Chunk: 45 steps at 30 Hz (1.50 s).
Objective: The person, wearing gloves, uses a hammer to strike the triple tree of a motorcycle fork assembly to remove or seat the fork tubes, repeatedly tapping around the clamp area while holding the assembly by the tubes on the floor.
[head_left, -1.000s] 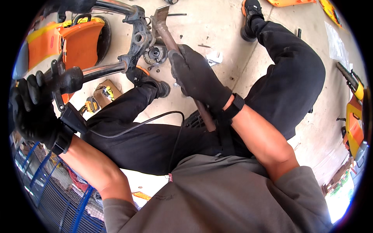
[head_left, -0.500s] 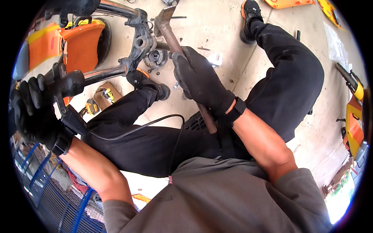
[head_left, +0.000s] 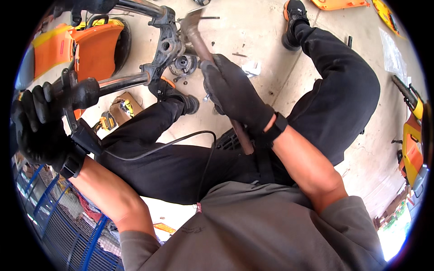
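Observation:
My left hand point(head_left: 41, 124), in a black glove, wraps round the dark lower end of one leg of a motorcycle front fork point(head_left: 120, 85). Its two chrome tubes run into a worn black clamp point(head_left: 166, 46) with a round hole in its middle. In my gloved right hand point(head_left: 235, 92) is a hammer point(head_left: 199, 43), gripped partway along its brown handle. The hammer's head is motion-blurred and lies close to the right side of the clamp; whether they touch I cannot tell. A black cable point(head_left: 181, 137) loops over my thigh.
Beyond the clamp, a round metal hub point(head_left: 183, 66) lies on the concrete floor with small nuts nearby. A cardboard box point(head_left: 124, 106) and a yellow power tool point(head_left: 107, 121) sit by my left leg. Orange panels point(head_left: 97, 49) stand far left; blue metal racks point(head_left: 81, 235) are at near left.
The hammer's head has tilted slightly and is now blurred, while my right hand keeps its grip. My left hand stays on the fork leg. The whole view has shifted a little.

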Tool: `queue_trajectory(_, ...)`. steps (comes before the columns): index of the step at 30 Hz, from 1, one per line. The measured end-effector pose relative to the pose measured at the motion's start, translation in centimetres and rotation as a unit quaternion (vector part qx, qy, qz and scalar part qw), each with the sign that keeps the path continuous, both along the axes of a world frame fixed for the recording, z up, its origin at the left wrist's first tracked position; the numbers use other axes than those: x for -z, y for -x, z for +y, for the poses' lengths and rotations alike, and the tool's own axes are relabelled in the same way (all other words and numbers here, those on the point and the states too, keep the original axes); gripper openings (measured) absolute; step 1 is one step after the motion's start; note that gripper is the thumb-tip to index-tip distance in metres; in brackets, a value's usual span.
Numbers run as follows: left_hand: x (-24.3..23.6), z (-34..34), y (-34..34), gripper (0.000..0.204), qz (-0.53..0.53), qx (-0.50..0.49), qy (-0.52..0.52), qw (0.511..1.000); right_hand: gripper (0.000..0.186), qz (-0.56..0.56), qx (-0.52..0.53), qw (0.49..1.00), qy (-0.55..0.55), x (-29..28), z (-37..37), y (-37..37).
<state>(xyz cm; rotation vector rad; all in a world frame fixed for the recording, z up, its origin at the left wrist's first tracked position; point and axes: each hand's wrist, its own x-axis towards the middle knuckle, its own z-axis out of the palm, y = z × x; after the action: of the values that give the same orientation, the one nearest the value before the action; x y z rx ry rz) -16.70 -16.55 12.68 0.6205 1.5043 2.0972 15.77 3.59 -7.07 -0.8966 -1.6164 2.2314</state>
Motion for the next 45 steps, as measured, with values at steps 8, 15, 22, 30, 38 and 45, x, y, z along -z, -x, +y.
queue_trajectory(8, -0.1, 0.1, -1.0, 0.038, 0.008, 0.019, 0.003, 1.000, 0.023, 0.011, 0.022, 1.000, 0.018, 0.3, -0.6, 0.4)
queue_trajectory(15, -0.2, 4.2, -5.8, 0.019, 0.104, -0.008, 0.073, 0.992, 0.023, 0.002, 0.008, 0.999, 0.041, 0.1, -0.1, 0.4)
queue_trajectory(22, -0.5, 6.5, -11.5, 0.030, 0.158, -0.039, 0.139, 0.977, 0.020, 0.073, 0.125, 0.988, 0.054, -2.9, 0.1, 0.9)
queue_trajectory(30, -0.4, 5.8, -12.8, 0.033, 0.217, 0.019, 0.113, 0.970, 0.021, 0.017, 0.102, 0.994, -0.029, -0.6, -2.7, -0.8)
queue_trajectory(38, -0.6, 6.4, -14.5, 0.035, 0.277, -0.091, 0.148, 0.945, 0.023, -0.017, 0.087, 0.996, 0.028, -0.3, -2.6, -0.7)
queue_trajectory(45, -0.5, 5.9, -14.5, 0.038, 0.290, -0.071, 0.141, 0.944, 0.022, 0.009, 0.090, 0.996, 0.015, -0.4, -2.3, -0.5)
